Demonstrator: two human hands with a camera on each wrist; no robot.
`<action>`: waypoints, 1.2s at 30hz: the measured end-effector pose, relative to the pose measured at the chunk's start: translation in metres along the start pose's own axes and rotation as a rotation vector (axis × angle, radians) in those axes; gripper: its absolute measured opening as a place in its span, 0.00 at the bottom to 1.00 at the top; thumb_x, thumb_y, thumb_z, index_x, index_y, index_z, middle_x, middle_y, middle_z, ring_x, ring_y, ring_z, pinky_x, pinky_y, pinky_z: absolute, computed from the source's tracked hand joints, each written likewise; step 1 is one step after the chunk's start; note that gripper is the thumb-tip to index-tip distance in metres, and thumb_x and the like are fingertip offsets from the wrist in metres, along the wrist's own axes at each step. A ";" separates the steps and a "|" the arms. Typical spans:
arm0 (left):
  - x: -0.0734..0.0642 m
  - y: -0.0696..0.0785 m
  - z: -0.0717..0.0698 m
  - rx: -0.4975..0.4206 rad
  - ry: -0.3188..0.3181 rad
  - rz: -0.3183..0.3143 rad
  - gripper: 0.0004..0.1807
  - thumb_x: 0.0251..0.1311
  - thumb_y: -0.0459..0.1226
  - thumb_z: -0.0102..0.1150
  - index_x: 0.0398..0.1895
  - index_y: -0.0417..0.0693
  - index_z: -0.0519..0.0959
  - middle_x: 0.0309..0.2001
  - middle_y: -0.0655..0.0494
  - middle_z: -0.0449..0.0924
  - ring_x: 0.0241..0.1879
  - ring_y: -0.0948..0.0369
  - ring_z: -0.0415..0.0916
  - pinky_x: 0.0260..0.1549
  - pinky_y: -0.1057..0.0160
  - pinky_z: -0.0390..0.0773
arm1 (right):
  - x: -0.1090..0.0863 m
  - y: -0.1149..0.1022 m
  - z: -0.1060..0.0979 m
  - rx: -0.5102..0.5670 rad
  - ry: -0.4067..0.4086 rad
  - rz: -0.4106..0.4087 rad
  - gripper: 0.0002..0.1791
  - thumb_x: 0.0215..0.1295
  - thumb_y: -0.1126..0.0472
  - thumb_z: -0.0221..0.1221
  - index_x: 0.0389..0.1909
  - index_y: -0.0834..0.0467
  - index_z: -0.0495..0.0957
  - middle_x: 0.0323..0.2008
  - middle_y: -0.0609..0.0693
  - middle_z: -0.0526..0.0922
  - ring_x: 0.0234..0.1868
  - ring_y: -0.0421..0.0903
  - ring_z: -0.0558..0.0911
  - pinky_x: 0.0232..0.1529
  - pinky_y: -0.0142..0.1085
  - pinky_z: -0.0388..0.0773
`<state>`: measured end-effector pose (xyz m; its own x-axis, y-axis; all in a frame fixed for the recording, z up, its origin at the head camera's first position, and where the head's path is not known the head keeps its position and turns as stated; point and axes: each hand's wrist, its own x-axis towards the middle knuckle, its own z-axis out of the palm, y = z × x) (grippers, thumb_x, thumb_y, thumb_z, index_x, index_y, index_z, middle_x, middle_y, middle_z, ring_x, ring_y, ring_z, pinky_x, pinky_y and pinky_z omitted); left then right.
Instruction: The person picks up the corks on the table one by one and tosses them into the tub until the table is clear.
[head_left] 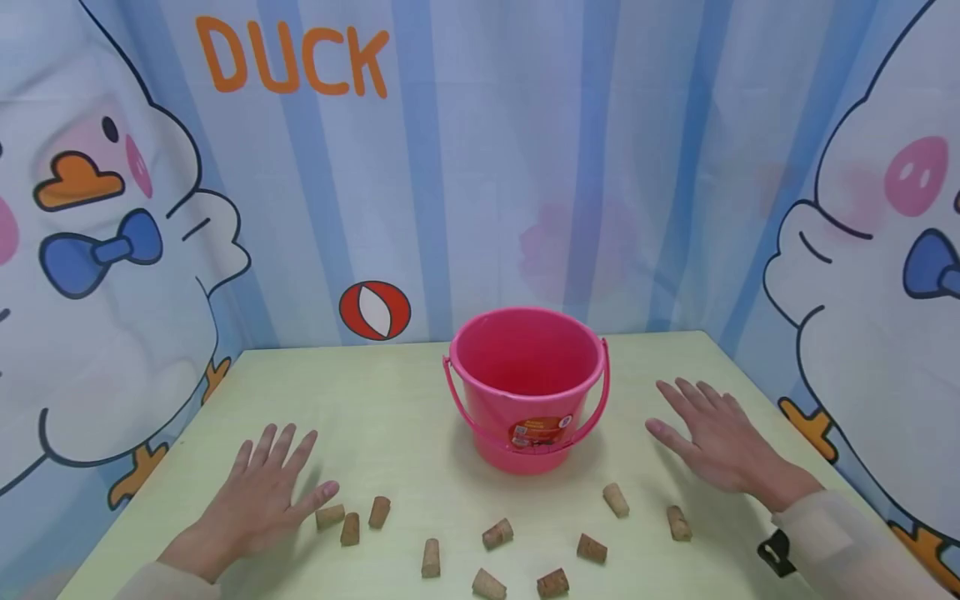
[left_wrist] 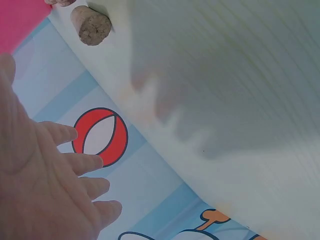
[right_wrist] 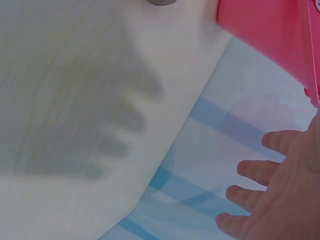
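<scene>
A pink bucket (head_left: 495, 425) with its handle hanging down at the front stands upright toward the back of the table. Several corks lie scattered in front of it, among them one cork (head_left: 431, 558) near the middle and another cork (head_left: 678, 523) at the right. My left hand (head_left: 258, 500) hovers at the left with fingers spread, its thumb overlapping a cork (head_left: 330, 517) in the head view. On the other side, my right hand (head_left: 716, 442) is held over the table to the right of the bucket, fingers straight, holding nothing. The left wrist view shows a cork (left_wrist: 91, 25) beyond the thumb.
The pale yellow table (head_left: 360, 400) ends at a striped blue curtain (head_left: 480, 167) printed with ducks and a red ball. Two corks lie close together beside the left hand. A black strap (head_left: 776, 552) hangs at the right sleeve.
</scene>
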<state>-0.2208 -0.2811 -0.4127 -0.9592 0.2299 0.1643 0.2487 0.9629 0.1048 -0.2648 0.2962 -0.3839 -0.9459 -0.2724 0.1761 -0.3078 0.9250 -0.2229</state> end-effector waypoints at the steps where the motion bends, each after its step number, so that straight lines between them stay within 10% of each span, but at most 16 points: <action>1: 0.000 0.000 0.000 -0.002 -0.001 -0.001 0.48 0.68 0.65 0.50 0.76 0.36 0.62 0.74 0.25 0.55 0.74 0.26 0.45 0.67 0.23 0.45 | 0.001 -0.002 -0.001 0.005 0.000 0.000 0.45 0.76 0.33 0.46 0.80 0.61 0.55 0.77 0.72 0.53 0.74 0.77 0.51 0.69 0.75 0.42; 36: -0.002 0.006 -0.001 -0.004 0.002 0.018 0.48 0.69 0.65 0.49 0.77 0.37 0.62 0.75 0.26 0.55 0.74 0.27 0.45 0.68 0.24 0.45 | 0.039 -0.060 -0.024 0.292 0.049 0.020 0.46 0.78 0.34 0.41 0.82 0.61 0.47 0.79 0.64 0.53 0.77 0.69 0.55 0.68 0.71 0.57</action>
<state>-0.2178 -0.2763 -0.4112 -0.9543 0.2469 0.1681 0.2665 0.9580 0.1057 -0.2813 0.2367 -0.3405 -0.9481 -0.2351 0.2139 -0.3125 0.8127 -0.4919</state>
